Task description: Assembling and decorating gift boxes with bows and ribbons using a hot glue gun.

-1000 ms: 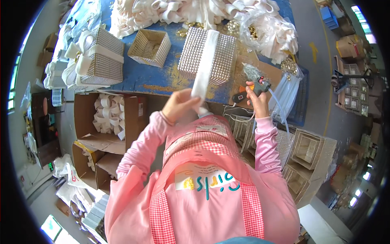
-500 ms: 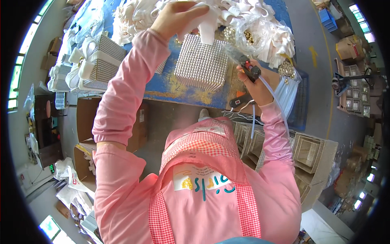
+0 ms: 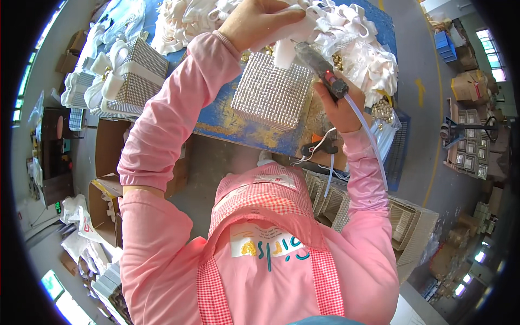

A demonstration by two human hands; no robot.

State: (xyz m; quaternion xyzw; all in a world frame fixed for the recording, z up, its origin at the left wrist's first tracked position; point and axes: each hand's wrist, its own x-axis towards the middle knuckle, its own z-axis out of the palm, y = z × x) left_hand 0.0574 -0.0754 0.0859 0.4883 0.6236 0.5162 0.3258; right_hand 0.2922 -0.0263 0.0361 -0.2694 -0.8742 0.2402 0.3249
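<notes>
A white ribbon piece [image 3: 287, 50], perhaps a bow, is pinched in my left hand [image 3: 254, 24] above the table, its tail hanging over the far edge of a box. That box [image 3: 271, 93], covered in rows of small silvery beads, stands just below my hands. My right hand [image 3: 344, 108] is wrapped round a hot glue gun [image 3: 320, 67] with a red light on its body. From its rear trails a long translucent glue stick [image 3: 364, 124]. The gun's nozzle points toward the ribbon, close to it; whether they touch I cannot tell.
Ribbon-tied beaded boxes [image 3: 143, 81] stand at the table's left. White ribbon loops [image 3: 355, 62] heap up at the back. Gold beads in clear plastic [image 3: 383, 111] lie right. A black-and-orange tool with white cords [image 3: 317, 147] sits at the front edge. Unfinished boxes [image 3: 406, 225] stand below right.
The glue gun has moved up and left, bringing its nozzle near the ribbon. My left hand has shifted slightly right with the ribbon.
</notes>
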